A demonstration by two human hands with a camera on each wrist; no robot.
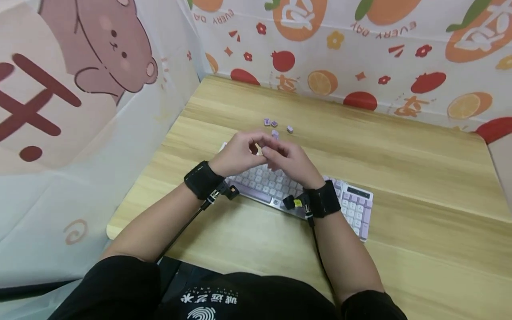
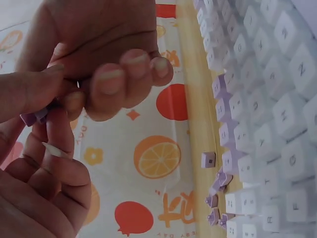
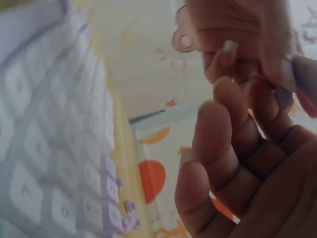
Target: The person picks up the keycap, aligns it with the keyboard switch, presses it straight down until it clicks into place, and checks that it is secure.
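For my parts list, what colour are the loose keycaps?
The loose keycaps are light purple, clearest in the left wrist view.

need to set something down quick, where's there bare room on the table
Widest: the table right of the keyboard. Also bare: the strip between the keyboard's front edge and the black shirt. Crowded: just behind the keyboard's left half, with loose purple keycaps, and above the keyboard, where left hand and right hand meet.

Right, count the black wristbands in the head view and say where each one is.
2: the left wristband is around the person's left wrist, and the right wristband is around the right wrist. Neither is hidden.
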